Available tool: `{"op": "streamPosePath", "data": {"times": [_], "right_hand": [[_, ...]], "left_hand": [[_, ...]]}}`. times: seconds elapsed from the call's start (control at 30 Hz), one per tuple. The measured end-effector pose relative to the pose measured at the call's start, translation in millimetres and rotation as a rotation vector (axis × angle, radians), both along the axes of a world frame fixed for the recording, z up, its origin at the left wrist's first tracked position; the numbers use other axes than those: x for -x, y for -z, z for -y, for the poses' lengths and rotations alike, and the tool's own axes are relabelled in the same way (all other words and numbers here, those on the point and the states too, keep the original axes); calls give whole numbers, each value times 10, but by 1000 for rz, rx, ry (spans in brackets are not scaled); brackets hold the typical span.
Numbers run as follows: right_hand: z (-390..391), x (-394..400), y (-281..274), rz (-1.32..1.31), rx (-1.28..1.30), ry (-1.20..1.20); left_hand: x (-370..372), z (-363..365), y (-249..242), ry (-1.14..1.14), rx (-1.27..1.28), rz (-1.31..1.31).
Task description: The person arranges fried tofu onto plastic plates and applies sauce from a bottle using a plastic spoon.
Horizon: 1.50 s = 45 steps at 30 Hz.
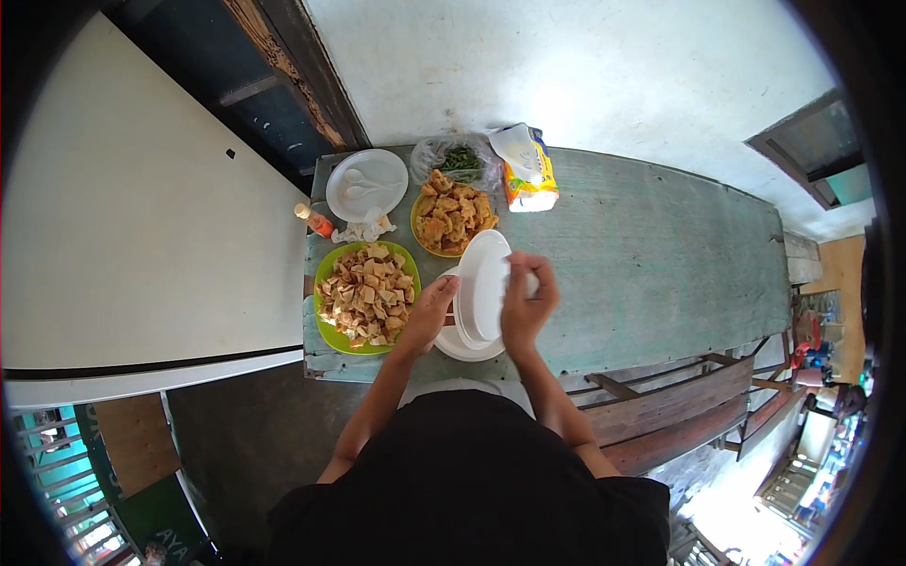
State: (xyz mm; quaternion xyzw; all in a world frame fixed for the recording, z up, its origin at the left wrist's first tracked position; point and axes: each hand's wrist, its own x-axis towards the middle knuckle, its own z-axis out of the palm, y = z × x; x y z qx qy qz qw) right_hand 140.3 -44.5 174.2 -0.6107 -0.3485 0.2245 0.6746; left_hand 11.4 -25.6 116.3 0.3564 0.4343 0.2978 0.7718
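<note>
Head view: left hand [429, 316] held white plate [484, 281], tilted, above near side of table [651, 264]. Right hand [526, 309] curled at plate's right side; could not tell its grip. Second white plate [464, 352] lay below, green snack plate [331, 335] left.

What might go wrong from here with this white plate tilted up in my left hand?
The white plate could slip, since your left hand seems to hold only its edge. Its far end is near the heaped fried food, so it might knock pieces loose. The orange-red bottle sits near the table's edge and could fall if bumped.
</note>
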Motion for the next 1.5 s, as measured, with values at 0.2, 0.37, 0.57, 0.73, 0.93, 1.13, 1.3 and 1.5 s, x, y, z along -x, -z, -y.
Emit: {"op": "streamPosePath", "data": {"times": [0.2,0.37,0.57,0.73,0.93,1.13,1.3,1.5], "right_hand": [[164,610,-571,745,-82,-1050],[176,429,-305,469,-32,-1148],[327,-413,-120,24,154,-632],[402,-912,344,-89,41,-231],[468,-395,162,482,-26,-326],[276,-166,227,738,-199,-669],[-140,-470,222,573,2,-406],[348,-56,251,634,-42,-810]], "left_hand": [[-72,9,245,-63,251,166],[38,116,123,-179,-8,27],[130,24,75,-136,79,305],[97,10,91,-286,230,392],[-60,45,-19,-349,174,351],[-41,129,52,-271,188,504],[73,132,-79,-223,92,380],[117,8,33,-322,103,466]]}}
